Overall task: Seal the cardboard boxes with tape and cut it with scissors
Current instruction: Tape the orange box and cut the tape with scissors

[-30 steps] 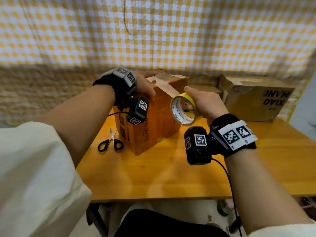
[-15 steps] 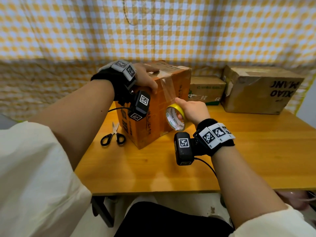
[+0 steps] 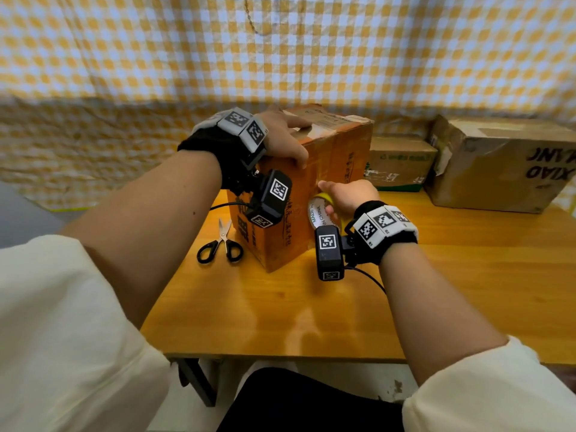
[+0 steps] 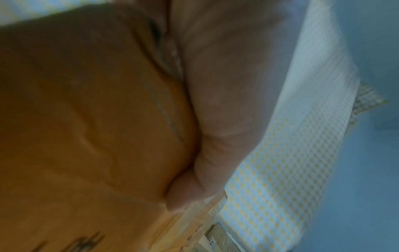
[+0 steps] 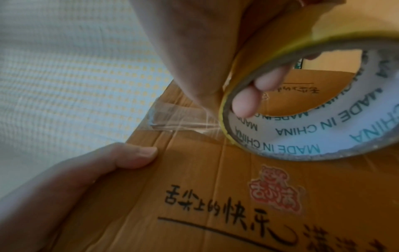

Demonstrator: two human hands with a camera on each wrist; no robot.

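My left hand (image 3: 282, 141) lies over the top near corner of the orange cardboard box (image 3: 330, 169), fingers bent down over the edge and the thumb pressed against the side face, so I am grasping the box to steady it. In the left wrist view the palm (image 4: 226, 85) sits flat against the orange cardboard (image 4: 86, 119); that picture is blurred and tells little more.

My right hand (image 3: 349, 196) grasps the tape roll (image 3: 319, 210), with two fingertips (image 5: 248, 102) hooked through its core and the thumb on the yellow outer edge. The roll (image 5: 302, 119) is held close against the side face of the box, just at 3 o'clock of my left thumb (image 5: 134, 156). A clear strip of tape (image 5: 179, 119) runs from the roll up toward the box's top edge, wrinkled where it meets the cardboard. Inside the core I read "MADE IN CHINA".

The box stands upright on the wooden desk (image 3: 311, 313), near its middle. The scissors (image 3: 221, 244) lie flat on the desk at 9 o'clock of the box, just beside it, handles toward me, blades closed. At 2 o'clock of the box, against the checked cloth (image 3: 280, 51), are a small brown box (image 3: 402, 160) and a larger brown box (image 3: 498, 163) with black lettering.
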